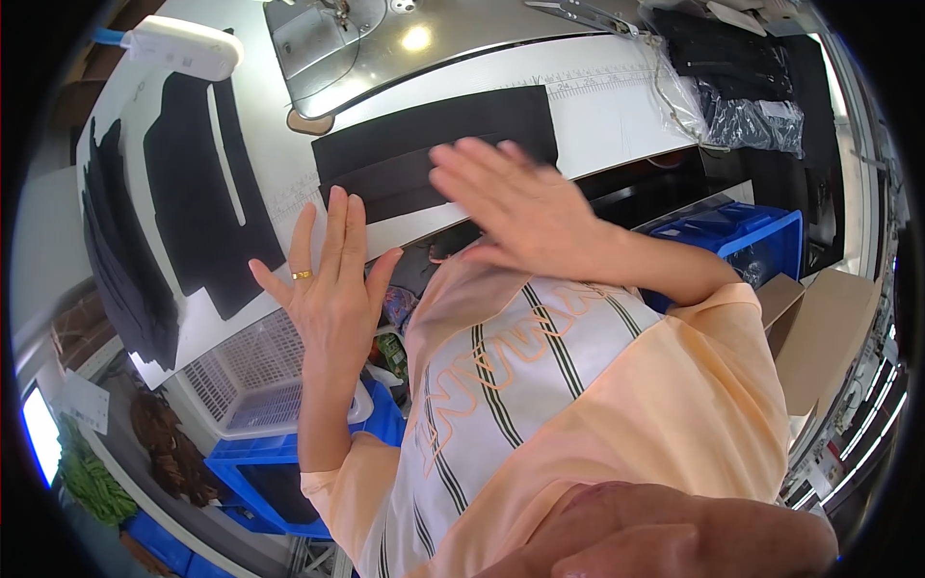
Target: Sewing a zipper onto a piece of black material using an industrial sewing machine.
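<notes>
A long black fabric piece (405, 135) lies on the white worktop (597, 116), with a folded band along its nearer part. My left hand (325, 286), a ring on one finger, has its fingers spread, fingertips at the piece's near left corner. My right hand (511, 207) is stretched flat over the right part of the fabric, slightly blurred; I cannot tell whether it touches. Left of these lie a cut black panel with a slot (193, 193) and a stack of dark pieces (130, 279).
A metal machine bed (414, 58) is at the back, with scissors (578, 14) and bagged black fabric (742, 116) rightward. A white lamp-like device (183, 46) is upper left. A white basket (236, 385), blue crates (766, 231) and cardboard (829, 337) sit beside and below the worktop.
</notes>
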Demonstrator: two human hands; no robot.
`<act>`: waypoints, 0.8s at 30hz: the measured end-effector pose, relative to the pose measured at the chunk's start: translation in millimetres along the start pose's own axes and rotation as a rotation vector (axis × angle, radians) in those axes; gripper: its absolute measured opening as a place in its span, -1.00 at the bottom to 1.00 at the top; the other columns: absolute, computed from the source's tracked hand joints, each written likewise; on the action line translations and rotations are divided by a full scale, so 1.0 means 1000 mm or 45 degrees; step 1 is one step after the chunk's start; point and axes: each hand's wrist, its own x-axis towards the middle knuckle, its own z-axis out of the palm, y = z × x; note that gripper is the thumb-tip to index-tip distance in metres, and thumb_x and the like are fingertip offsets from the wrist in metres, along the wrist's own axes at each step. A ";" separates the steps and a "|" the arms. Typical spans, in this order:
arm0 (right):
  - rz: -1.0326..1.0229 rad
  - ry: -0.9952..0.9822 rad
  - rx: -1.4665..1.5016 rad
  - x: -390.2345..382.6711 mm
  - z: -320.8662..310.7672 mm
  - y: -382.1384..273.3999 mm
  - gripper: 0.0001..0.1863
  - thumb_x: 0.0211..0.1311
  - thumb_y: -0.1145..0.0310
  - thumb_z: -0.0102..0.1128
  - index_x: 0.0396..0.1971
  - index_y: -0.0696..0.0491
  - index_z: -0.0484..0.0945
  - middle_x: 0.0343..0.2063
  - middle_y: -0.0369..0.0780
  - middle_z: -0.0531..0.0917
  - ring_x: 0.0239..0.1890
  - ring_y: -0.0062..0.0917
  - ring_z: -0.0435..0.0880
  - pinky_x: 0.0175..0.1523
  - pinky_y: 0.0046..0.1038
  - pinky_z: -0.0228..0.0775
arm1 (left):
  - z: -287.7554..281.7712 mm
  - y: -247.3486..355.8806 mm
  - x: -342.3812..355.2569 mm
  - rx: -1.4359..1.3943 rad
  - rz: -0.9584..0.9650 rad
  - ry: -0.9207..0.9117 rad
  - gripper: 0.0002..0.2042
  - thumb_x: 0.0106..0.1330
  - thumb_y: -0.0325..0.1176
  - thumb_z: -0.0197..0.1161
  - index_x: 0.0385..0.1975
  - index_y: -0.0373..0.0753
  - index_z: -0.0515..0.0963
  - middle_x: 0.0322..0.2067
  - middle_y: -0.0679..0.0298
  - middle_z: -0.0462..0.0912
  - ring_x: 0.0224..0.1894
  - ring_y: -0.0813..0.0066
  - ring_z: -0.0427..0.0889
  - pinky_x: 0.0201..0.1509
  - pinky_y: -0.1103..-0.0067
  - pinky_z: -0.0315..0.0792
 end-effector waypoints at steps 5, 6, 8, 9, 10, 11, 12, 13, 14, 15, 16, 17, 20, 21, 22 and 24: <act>0.057 0.101 -0.258 -0.050 -0.025 0.052 -0.33 -0.03 0.27 0.40 0.18 -0.01 0.48 0.25 -0.26 0.47 0.33 -0.40 0.37 0.37 -0.14 0.07 | 0.002 0.007 -0.001 -0.062 -0.034 0.023 -0.47 0.24 -0.03 0.31 0.19 -0.09 0.51 0.23 0.48 0.48 0.30 0.33 0.36 0.42 0.00 -0.65; -0.001 0.231 -0.208 -0.049 -0.021 0.055 -0.44 -0.03 0.31 0.40 0.08 -0.02 0.55 0.18 -0.29 0.53 0.27 -0.41 0.44 0.36 -0.13 0.07 | 0.000 0.010 0.001 -0.006 -0.075 0.025 -0.51 0.27 -0.06 0.29 0.17 -0.09 0.52 0.20 0.49 0.49 0.29 0.32 0.36 0.43 0.00 -0.63; -0.124 0.464 -0.085 -0.048 -0.014 0.059 -0.72 -0.03 0.37 0.39 -0.23 -0.03 0.66 0.00 -0.34 0.65 0.13 -0.46 0.56 0.35 -0.13 0.09 | -0.001 0.016 0.006 0.036 -0.089 0.059 -0.55 0.30 -0.08 0.27 0.15 -0.09 0.53 0.17 0.50 0.50 0.28 0.31 0.36 0.43 0.00 -0.62; -0.141 0.497 -0.031 -0.048 -0.011 0.059 -0.76 -0.03 0.38 0.39 -0.29 -0.02 0.64 -0.06 -0.34 0.66 0.13 -0.46 0.56 0.35 -0.11 0.10 | 0.000 0.016 0.006 0.140 -0.100 0.057 -0.57 0.31 -0.10 0.26 0.14 -0.09 0.54 0.13 0.51 0.51 0.26 0.32 0.37 0.43 0.00 -0.61; -0.158 0.532 0.019 -0.049 -0.009 0.059 -0.80 -0.03 0.40 0.38 -0.34 -0.02 0.62 -0.11 -0.34 0.66 0.13 -0.45 0.56 0.35 -0.10 0.10 | 0.001 0.018 0.007 0.243 -0.111 0.059 -0.60 0.32 -0.11 0.25 0.12 -0.09 0.55 0.10 0.51 0.51 0.24 0.32 0.38 0.43 0.00 -0.60; -0.186 0.544 0.023 -0.050 -0.008 0.058 -0.81 -0.05 0.43 0.38 -0.37 0.00 0.62 -0.17 -0.33 0.66 0.11 -0.42 0.57 0.37 -0.10 0.07 | 0.003 0.021 0.009 0.250 -0.139 0.070 -0.61 0.33 -0.10 0.24 0.11 -0.04 0.56 0.09 0.51 0.52 0.24 0.34 0.38 0.43 -0.03 -0.55; -0.224 0.559 0.041 -0.048 -0.009 0.054 -0.83 -0.07 0.46 0.38 -0.40 0.01 0.62 -0.23 -0.31 0.66 0.10 -0.39 0.58 0.39 -0.10 0.04 | 0.002 0.025 0.010 0.235 -0.115 0.096 -0.61 0.33 -0.10 0.24 0.11 -0.04 0.56 0.09 0.51 0.52 0.24 0.34 0.38 0.43 -0.03 -0.55; -0.227 0.482 0.104 -0.049 -0.016 0.051 -0.85 -0.06 0.48 0.35 -0.41 0.05 0.62 -0.24 -0.28 0.64 0.07 -0.40 0.59 0.37 -0.08 0.08 | 0.002 0.029 0.011 0.256 -0.168 0.079 -0.62 0.34 -0.10 0.24 0.12 -0.02 0.55 0.09 0.52 0.52 0.24 0.36 0.38 0.42 -0.05 -0.52; -0.216 0.493 0.080 -0.047 -0.020 0.052 -0.85 -0.06 0.48 0.35 -0.41 0.05 0.62 -0.24 -0.28 0.64 0.07 -0.40 0.59 0.37 -0.08 0.08 | 0.000 0.031 0.011 0.285 -0.224 0.055 -0.62 0.35 -0.10 0.23 0.13 0.00 0.55 0.09 0.53 0.52 0.25 0.37 0.37 0.42 -0.08 -0.50; -0.254 0.456 0.097 -0.046 -0.024 0.054 -0.86 -0.05 0.50 0.32 -0.42 0.07 0.61 -0.23 -0.26 0.64 0.06 -0.40 0.60 0.36 -0.08 0.09 | -0.001 0.030 0.014 0.254 -0.225 0.078 -0.63 0.36 -0.14 0.23 0.14 0.02 0.55 0.08 0.52 0.57 0.24 0.36 0.41 0.40 -0.15 -0.41; -0.289 0.415 0.114 -0.045 -0.026 0.056 -0.87 -0.05 0.51 0.30 -0.42 0.09 0.61 -0.22 -0.24 0.63 0.05 -0.40 0.60 0.35 -0.08 0.11 | 0.000 0.032 0.020 0.246 -0.203 0.094 -0.63 0.36 -0.14 0.23 0.14 0.02 0.55 0.08 0.52 0.57 0.24 0.36 0.41 0.40 -0.15 -0.41; -0.308 0.441 0.072 -0.041 -0.033 0.061 -0.87 -0.01 0.50 0.26 -0.40 0.13 0.61 -0.19 -0.23 0.63 0.04 -0.39 0.61 0.34 -0.09 0.15 | 0.001 0.034 0.026 0.236 -0.194 0.105 -0.63 0.36 -0.15 0.24 0.14 0.01 0.55 0.08 0.49 0.60 0.22 0.33 0.44 0.39 -0.17 -0.35; -0.411 0.425 -0.023 -0.035 -0.045 0.071 -0.82 0.01 0.48 0.25 -0.32 0.14 0.63 -0.15 -0.21 0.64 0.05 -0.37 0.61 0.29 -0.09 0.22 | 0.001 0.039 0.043 0.226 -0.186 0.123 -0.64 0.35 -0.18 0.25 0.13 -0.06 0.55 0.06 0.40 0.64 0.19 0.25 0.51 0.34 -0.23 -0.16; -0.456 0.501 -0.014 -0.038 -0.029 0.074 -0.83 0.07 0.42 0.19 -0.34 0.16 0.61 -0.20 -0.20 0.61 0.04 -0.37 0.58 0.21 -0.14 0.33 | 0.002 0.039 0.049 0.185 -0.236 0.097 -0.65 0.38 -0.17 0.21 0.12 -0.08 0.57 0.08 0.39 0.63 0.22 0.27 0.48 0.36 -0.22 -0.21; -0.449 0.509 -0.023 -0.046 -0.022 0.076 -0.83 0.07 0.42 0.19 -0.34 0.16 0.61 -0.20 -0.20 0.61 0.04 -0.37 0.58 0.21 -0.14 0.33 | 0.002 0.039 0.055 0.145 -0.285 0.070 -0.66 0.41 -0.15 0.17 0.10 -0.11 0.58 0.11 0.37 0.61 0.25 0.29 0.44 0.37 -0.20 -0.26; -0.425 0.478 0.043 -0.054 -0.021 0.072 -0.79 0.07 0.40 0.24 -0.30 0.17 0.62 -0.16 -0.18 0.61 0.06 -0.33 0.57 0.18 -0.18 0.37 | 0.006 0.040 0.063 0.132 -0.277 0.090 -0.64 0.39 -0.13 0.19 0.10 -0.12 0.58 0.11 0.36 0.61 0.27 0.28 0.43 0.36 -0.22 -0.26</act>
